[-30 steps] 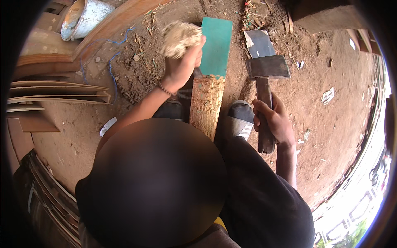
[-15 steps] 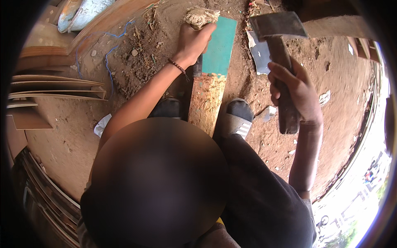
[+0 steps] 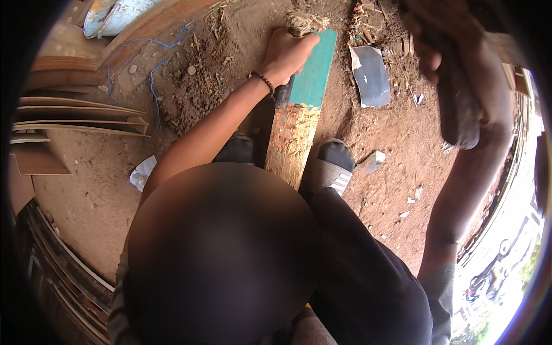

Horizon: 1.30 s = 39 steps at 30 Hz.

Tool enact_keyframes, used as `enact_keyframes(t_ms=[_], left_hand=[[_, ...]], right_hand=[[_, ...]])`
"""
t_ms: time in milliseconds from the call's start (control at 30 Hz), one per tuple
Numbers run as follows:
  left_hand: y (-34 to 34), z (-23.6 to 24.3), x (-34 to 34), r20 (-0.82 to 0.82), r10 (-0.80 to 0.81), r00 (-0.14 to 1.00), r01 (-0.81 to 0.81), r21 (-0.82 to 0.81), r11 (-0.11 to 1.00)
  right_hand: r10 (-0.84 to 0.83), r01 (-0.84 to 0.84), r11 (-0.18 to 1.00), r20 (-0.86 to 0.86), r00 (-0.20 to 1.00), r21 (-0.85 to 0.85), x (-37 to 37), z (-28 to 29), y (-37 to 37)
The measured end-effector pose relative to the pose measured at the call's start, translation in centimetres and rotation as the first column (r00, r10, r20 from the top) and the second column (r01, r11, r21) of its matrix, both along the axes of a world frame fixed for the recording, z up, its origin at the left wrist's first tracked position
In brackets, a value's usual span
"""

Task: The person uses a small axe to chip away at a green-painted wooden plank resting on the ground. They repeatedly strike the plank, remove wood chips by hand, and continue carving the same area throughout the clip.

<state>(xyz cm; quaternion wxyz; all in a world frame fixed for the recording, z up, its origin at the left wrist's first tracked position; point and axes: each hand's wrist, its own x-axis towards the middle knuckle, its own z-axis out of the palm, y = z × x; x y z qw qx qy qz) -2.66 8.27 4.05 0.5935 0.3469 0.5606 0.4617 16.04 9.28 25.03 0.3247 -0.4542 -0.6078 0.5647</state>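
A plank runs between my feet, green-painted at its far part and chipped to bare wood nearer me. My left hand is closed round what looks like a chisel. Its frayed, straw-coloured top sticks out above the fist, and its dark lower end is against the plank's left edge. Raised at the upper right, my right hand is wrapped round the thick wooden handle of a short striking tool. The tool's head is dim and mostly hidden near the top edge.
Bare earth carries wood chips, a grey sheet scrap, white scraps and blue string. Thin boards are stacked at left. My feet flank the plank. A dark blurred round shape covers the lower middle.
My right hand has risen outward to the upper right with the striking tool, whose broad metal head showed plainly before. My left hand keeps its hold; the view has shifted slightly.
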Motion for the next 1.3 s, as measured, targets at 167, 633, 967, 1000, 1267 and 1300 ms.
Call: enact_keyframes(t_ms=[167, 633, 967, 1000, 1267, 1300], left_hand=[[0.4, -0.1, 0.1, 0.098, -0.028, 0.995, 0.032, -0.031, 0.999], [0.0, 0.0, 0.1, 0.113, -0.082, 0.990, 0.084, -0.010, 0.996], [0.9, -0.9, 0.0, 0.159, -0.081, 0.984, 0.106, -0.158, 0.982], [0.7, -1.0, 0.2, 0.146, -0.067, 0.987, 0.091, -0.162, 0.983], [1.1, -1.3, -0.2, 0.152, -0.083, 0.985, 0.110, -0.180, 0.977], [1.1, -1.4, -0.3, 0.145, -0.084, 0.986, 0.109, -0.179, 0.978]], right_hand=[[0.156, -0.157, 0.987, 0.038, 0.987, 0.031, -0.8, -0.4, 5.0], [0.065, -0.034, 0.974, 0.130, 0.989, -0.226, -1.4, 0.9, 8.1], [0.492, -0.263, 0.662, 0.142, 0.859, -0.702, -2.6, -6.4, 8.8], [0.483, -0.297, 0.592, 0.035, 0.875, -0.749, -2.3, -6.4, 10.1], [0.097, -0.071, 0.950, 0.072, 0.993, -0.305, -3.1, -5.1, 14.2], [0.054, -0.011, 0.956, 0.140, 0.989, -0.292, -3.5, -5.6, 13.1]])
